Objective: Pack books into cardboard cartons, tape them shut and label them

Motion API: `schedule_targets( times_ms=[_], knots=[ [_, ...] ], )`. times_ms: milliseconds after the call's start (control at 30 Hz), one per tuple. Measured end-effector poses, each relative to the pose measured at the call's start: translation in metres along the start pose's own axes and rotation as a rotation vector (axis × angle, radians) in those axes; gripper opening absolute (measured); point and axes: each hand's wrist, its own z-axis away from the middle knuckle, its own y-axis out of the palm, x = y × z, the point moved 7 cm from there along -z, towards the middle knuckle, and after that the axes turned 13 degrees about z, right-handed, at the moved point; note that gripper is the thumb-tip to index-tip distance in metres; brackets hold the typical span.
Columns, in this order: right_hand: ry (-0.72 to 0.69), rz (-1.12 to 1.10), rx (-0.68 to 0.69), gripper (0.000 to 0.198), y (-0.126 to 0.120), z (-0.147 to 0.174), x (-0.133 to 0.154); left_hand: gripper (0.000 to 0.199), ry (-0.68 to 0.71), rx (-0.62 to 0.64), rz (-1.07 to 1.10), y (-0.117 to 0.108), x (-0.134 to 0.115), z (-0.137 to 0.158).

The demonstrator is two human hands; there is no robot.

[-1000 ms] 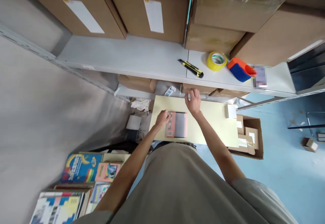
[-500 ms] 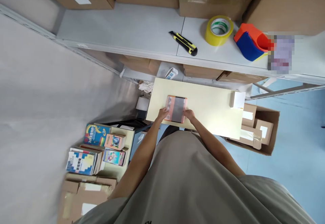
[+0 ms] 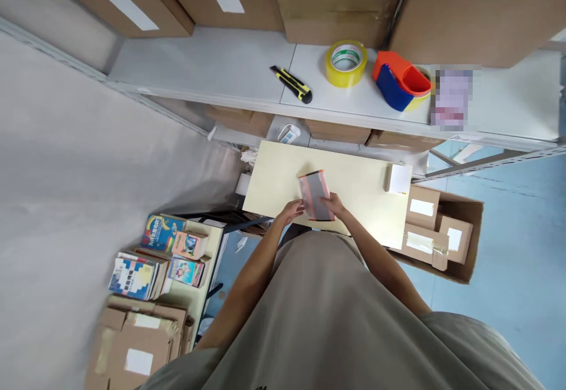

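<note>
A thin book (image 3: 316,195) with a pinkish cover, a broad grey band and orange edges is tilted over the pale yellow table (image 3: 362,201). My right hand (image 3: 335,204) grips its right edge, thumb lying on the cover. At the lower left edge, my left hand (image 3: 292,210) has its fingers closed against the book, and some fingertips are hidden. The print on the cover is too small to read.
A small white box (image 3: 399,178) sits at the table's right end. Beyond the table, a grey shelf (image 3: 212,54) carries a utility knife (image 3: 292,85), yellow tape (image 3: 346,64) and a tape dispenser (image 3: 401,81). Stacked books (image 3: 137,275) stand left; an open carton (image 3: 475,243) stands right.
The book has turned and its lower end has swung to the right. My right hand has shifted further onto its cover, while my left hand has moved down its left edge.
</note>
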Motion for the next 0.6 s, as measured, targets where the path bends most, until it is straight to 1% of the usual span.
schedule_targets(
  times_ms=[100, 167, 233, 300, 333, 367, 400, 467, 533, 600],
  knots=[
    [-0.088, -0.049, 0.063, 0.043, -0.031, 0.017, 0.022, 0.056, 0.052, 0.019, 0.062, 0.002, -0.03, 0.007],
    [-0.167, -0.11, 0.123, 0.052, -0.055, 0.032, 0.038, 0.066, 0.097, 0.075, 0.097, 0.009, -0.055, 0.013],
    [-0.213, -0.184, 0.165, 0.06, -0.08, 0.048, 0.051, 0.076, 0.128, 0.24, 0.124, 0.028, -0.08, 0.024],
    [-0.22, -0.243, 0.163, 0.065, -0.103, 0.061, 0.059, 0.082, 0.149, 0.441, 0.123, 0.055, -0.104, 0.04],
    [-0.223, -0.262, 0.15, 0.066, -0.113, 0.065, 0.062, 0.082, 0.165, 0.509, 0.106, 0.069, -0.114, 0.049],
    [-0.23, -0.274, 0.133, 0.067, -0.122, 0.069, 0.065, 0.08, 0.189, 0.537, 0.077, 0.081, -0.123, 0.056],
    [-0.237, -0.282, 0.112, 0.067, -0.129, 0.072, 0.067, 0.075, 0.224, 0.528, 0.04, 0.091, -0.131, 0.062],
    [-0.243, -0.288, 0.072, 0.067, -0.139, 0.076, 0.067, 0.066, 0.326, 0.451, -0.048, 0.107, -0.145, 0.072],
    [-0.231, -0.3, 0.041, 0.066, -0.144, 0.077, 0.064, 0.06, 0.437, 0.362, -0.136, 0.118, -0.155, 0.081],
    [-0.214, -0.325, 0.018, 0.065, -0.147, 0.077, 0.059, 0.058, 0.517, 0.3, -0.194, 0.125, -0.16, 0.087]
  ],
)
